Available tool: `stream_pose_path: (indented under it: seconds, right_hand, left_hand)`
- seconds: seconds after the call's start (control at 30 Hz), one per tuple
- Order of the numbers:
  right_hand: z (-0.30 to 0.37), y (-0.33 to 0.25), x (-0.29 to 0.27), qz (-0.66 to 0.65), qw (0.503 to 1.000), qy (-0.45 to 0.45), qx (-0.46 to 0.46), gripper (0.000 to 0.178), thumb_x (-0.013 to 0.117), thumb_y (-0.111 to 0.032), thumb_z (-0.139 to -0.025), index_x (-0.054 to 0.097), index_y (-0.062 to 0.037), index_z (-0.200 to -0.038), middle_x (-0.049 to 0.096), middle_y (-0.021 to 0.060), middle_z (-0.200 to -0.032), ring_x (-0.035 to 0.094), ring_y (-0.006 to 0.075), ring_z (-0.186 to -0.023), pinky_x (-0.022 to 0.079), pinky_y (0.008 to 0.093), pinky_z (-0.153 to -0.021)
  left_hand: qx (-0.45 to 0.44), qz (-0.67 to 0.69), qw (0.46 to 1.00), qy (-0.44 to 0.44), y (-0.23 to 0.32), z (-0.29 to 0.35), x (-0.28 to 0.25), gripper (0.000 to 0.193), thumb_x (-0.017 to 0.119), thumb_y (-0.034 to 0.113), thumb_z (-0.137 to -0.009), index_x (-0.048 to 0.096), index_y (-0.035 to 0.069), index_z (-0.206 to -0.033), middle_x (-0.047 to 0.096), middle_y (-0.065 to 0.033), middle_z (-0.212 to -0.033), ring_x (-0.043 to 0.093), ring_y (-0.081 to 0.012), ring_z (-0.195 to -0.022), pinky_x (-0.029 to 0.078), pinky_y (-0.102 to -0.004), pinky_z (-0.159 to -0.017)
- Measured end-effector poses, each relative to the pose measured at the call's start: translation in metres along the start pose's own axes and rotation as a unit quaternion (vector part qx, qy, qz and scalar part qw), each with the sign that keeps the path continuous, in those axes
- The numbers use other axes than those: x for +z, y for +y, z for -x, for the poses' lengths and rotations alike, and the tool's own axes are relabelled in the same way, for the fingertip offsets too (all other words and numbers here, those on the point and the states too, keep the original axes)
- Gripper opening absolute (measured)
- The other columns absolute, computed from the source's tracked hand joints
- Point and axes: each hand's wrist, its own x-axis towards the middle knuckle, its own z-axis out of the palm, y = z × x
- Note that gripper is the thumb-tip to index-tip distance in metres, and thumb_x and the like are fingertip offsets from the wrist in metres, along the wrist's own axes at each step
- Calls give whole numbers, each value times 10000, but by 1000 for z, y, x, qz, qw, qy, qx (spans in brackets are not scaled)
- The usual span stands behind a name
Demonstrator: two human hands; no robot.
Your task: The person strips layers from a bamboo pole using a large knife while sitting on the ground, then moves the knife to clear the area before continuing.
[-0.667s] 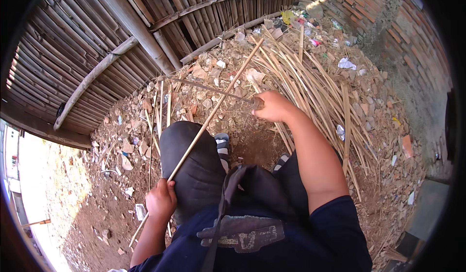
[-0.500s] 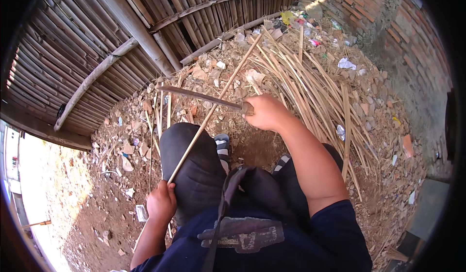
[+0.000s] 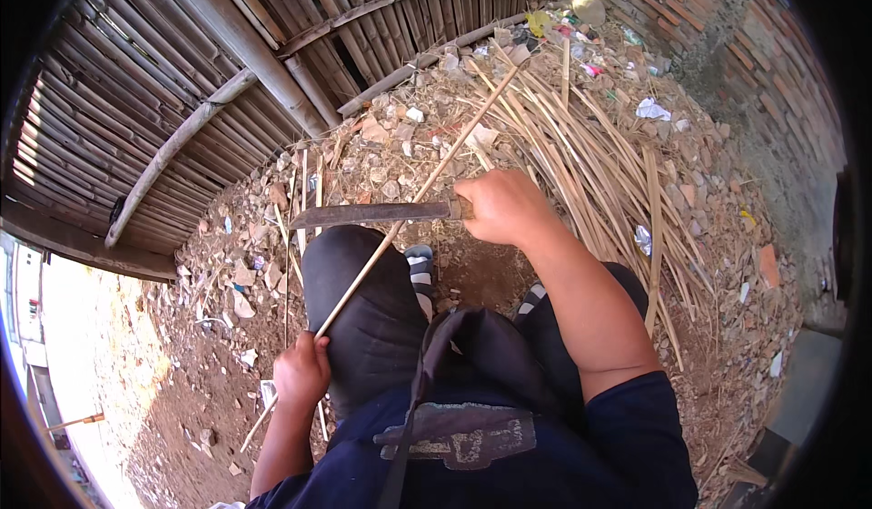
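My left hand [image 3: 301, 370] is closed round the near part of a long thin bamboo strip [image 3: 356, 279]. The strip slants up and away to the right, passing over my left thigh, and its near tail pokes out below the hand. In my right hand [image 3: 502, 207] is the handle of a machete [image 3: 372, 214], gripped in a fist. Its dark, worn blade points left and lies across the bamboo strip above my left knee. Whether the edge bites into the strip, I cannot tell.
Many split bamboo strips [image 3: 581, 173] lie heaped on the rubble-strewn ground ahead to the right. A few more strips [image 3: 296, 209] lie left of my knee. A bamboo wall [image 3: 163, 109] stands at the far left, a brick wall [image 3: 772, 100] at the right.
The machete blade has come nearer to me and turned its broad side more into view. The bamboo strip's far end has shifted slightly right. My left hand stays almost in place.
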Motion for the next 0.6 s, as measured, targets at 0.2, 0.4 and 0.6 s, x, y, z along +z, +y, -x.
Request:
stream_pose_path:
  seconds: [0.2,0.4,0.6]
  right_hand:
    - [-6,65,-5,-190,946,11,262,287,717,-239,-830,727,-77,-1067,744,167,-954,716,363,-904,566,464,-798]
    - [11,7,-20,-44,995,-48,77,237,720,-251,-811,741,-126,-1013,734,164,-922,717,362,-895,563,479,-796]
    - [0,65,-6,-216,955,-11,202,346,748,-269,-803,730,-35,-1058,732,205,-938,707,387,-923,556,464,-823]
  left_hand:
    - [36,14,999,-1,-5,-9,-8,306,573,313,-1034,530,64,-861,639,-219,-640,656,-455,-593,515,-564,-544]
    - [25,12,1000,-12,-7,3,-5,272,585,306,-1025,546,66,-901,641,-211,-666,643,-457,-601,508,-567,-563]
    - [37,-25,995,87,-17,11,18,245,609,282,-1009,557,74,-889,654,-189,-708,646,-430,-599,503,-539,-546]
